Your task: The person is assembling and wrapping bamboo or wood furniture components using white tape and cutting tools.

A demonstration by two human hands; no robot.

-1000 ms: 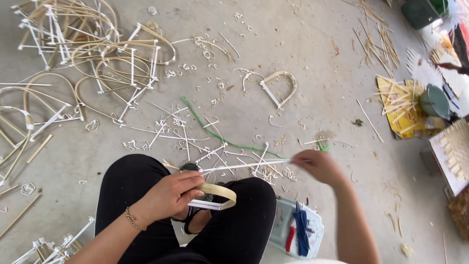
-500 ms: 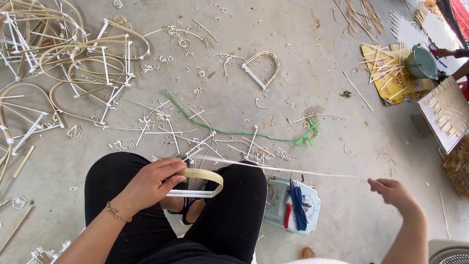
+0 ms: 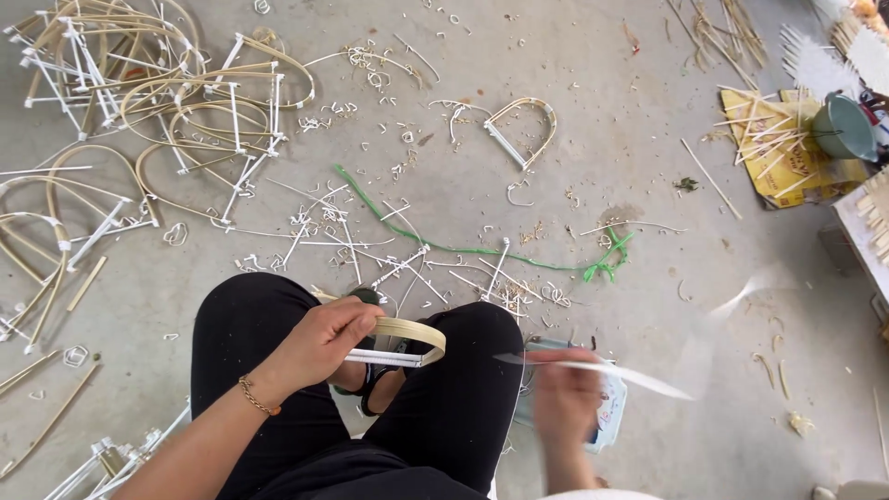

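Seated person working a small bamboo hoop frame over black-trousered knees on a littered concrete floor.

The left hand is closed around a bent bamboo hoop frame, a tan strip curved into a D with a white bar across its near side, held just above the lap between the knees. The right hand is smeared by motion at the near right; it seems to grip a thin white strip that runs off to the right, though the blur leaves the grip unsure. Just beside that hand a small plastic box lies on the floor. Farther off, a green cord snakes across the floor, a finished hoop frame lies alone, and a heap of frames fills the far left.
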